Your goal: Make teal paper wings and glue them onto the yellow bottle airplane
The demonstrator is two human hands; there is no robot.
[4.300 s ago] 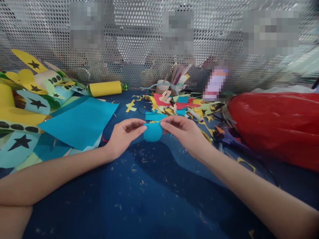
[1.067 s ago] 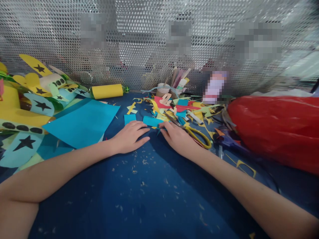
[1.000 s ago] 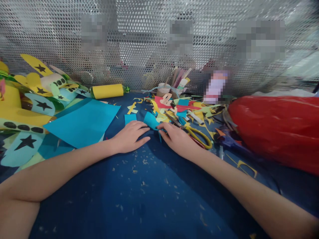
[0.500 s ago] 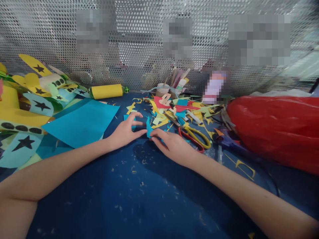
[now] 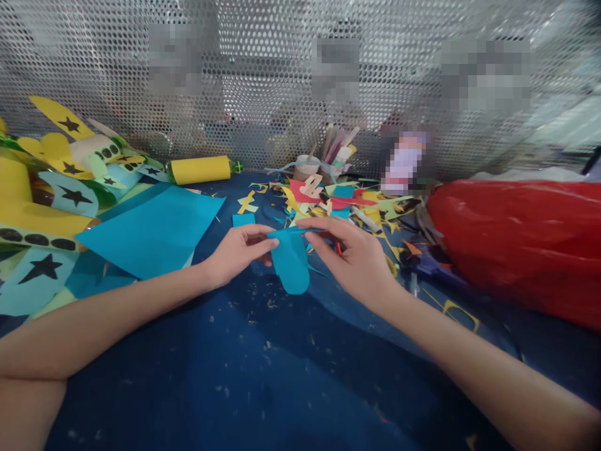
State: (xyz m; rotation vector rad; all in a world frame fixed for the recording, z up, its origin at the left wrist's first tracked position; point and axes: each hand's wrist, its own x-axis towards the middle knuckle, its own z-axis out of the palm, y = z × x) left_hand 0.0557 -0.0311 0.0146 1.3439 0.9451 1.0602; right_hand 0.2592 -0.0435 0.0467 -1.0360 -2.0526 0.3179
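We hold the blue cut-out [image 5: 291,266] up off the bench [image 5: 282,363] between both hands. It hangs by its folded top edge with its rounded end pointing down. In our judgement the thin paper is the weak point. If the two hands pull apart too hard, the top edge could tear or take a crease where it is pinched, and a loose pinch on either side would let it swing or drop among the shavings on the bench below the cut-out. The scrap pile [image 5: 338,200] just beyond the cut-out holds similar blue bits, so a dropped piece could be mistaken for one of them. The left hand [image 5: 237,250] is nearly closed, its thumb and forefinger nipping the left end of the top edge and its other fingers curled under. The right hand [image 5: 357,260] is looser, its fingers stretched forward and its fingertips pinching the right end of the same edge. The large blue sheet [image 5: 150,232] lies flat, well to the left of the cut-out, and neither hand touches it.
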